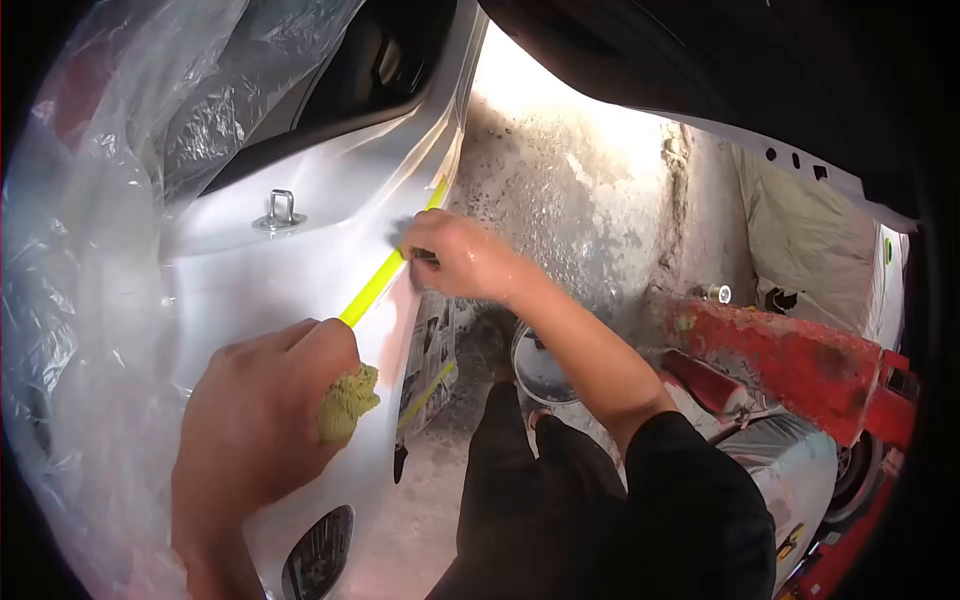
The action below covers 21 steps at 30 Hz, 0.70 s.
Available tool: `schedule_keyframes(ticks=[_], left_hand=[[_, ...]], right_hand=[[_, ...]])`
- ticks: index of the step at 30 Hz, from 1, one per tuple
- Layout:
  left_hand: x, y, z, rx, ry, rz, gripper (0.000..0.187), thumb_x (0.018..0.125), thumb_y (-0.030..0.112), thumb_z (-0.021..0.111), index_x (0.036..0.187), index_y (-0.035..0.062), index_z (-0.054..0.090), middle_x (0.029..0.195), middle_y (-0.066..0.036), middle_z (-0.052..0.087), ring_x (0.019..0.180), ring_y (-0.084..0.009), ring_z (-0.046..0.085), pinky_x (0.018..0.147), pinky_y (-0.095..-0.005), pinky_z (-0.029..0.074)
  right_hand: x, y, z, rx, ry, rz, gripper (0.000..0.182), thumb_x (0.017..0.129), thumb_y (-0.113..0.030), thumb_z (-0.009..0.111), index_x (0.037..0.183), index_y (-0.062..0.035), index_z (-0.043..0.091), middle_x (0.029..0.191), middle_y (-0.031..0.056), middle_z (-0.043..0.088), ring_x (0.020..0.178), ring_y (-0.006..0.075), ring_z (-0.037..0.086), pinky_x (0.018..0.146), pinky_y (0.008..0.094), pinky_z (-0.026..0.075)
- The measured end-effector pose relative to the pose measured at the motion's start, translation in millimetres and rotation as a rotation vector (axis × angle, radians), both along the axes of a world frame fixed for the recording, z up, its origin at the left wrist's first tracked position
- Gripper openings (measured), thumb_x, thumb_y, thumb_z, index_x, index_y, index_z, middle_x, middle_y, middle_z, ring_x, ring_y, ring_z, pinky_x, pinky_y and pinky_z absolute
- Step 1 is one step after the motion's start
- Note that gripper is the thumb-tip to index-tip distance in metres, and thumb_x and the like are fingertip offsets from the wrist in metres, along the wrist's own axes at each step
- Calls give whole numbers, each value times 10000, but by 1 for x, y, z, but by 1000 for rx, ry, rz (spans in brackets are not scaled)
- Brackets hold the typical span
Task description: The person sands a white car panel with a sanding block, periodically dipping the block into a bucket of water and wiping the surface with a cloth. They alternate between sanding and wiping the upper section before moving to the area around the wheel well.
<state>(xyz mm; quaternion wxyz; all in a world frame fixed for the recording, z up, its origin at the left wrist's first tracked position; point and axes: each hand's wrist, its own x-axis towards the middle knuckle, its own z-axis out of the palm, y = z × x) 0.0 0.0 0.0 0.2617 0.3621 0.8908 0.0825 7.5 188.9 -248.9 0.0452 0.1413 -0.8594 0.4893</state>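
Observation:
A strip of yellow-green masking tape [374, 289] runs along the edge of a white car body panel [290, 285]. My left hand [262, 415] is closed at the strip's lower end, and a crumpled olive-yellow wad [348, 402] bulges from its fist. Farther up, my right hand [462, 256] has its fingers pinched at the tape, close against the panel edge. Beyond those fingers a short length of tape continues up the edge. My fingertips are partly hidden. Newspaper [432, 345] hangs below the edge, with another yellow-green strip on it.
Clear plastic sheeting [85, 330] drapes the car at left. A metal striker loop [281, 210] stands up from the panel. Below are a round container [540, 362] and my legs. A red metal beam [780, 355] crosses at right, near a covered vehicle part [800, 225]. A dark panel overhangs above.

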Motion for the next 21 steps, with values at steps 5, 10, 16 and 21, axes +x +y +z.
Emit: schedule_keyframes(ticks=[5,10,16,21], left_hand=[[0,0,-1,17,4,3,383,617,34,786,888,65,517,825,-137,622,786,-402,608,665,-449,480],[0,-3,-1,32,14,8,386,618,33,781,898,66,517,819,-139,620,785,-403,608,661,-448,480],[2,-2,-2,32,11,17,395,618,25,777,903,65,507,816,-140,618,787,-403,607,664,-449,480],[2,0,0,24,17,9,288,699,41,739,912,77,549,839,-116,654,777,-382,645,659,-466,497]], right_hand=[[13,2,37,-242,-194,64,227,792,-20,624,1009,-26,689,979,172,655,1010,377,617,863,413,509],[10,2,-6,-303,-107,-489,386,787,15,623,1171,-24,619,1124,209,624,1063,385,598,938,410,490],[26,-40,-34,-126,228,-479,483,736,60,599,1215,8,576,1227,219,605,1149,407,580,1030,438,465],[40,-43,-47,-167,285,-417,522,705,61,601,1221,-14,594,1278,196,611,1269,391,532,1085,448,437]])
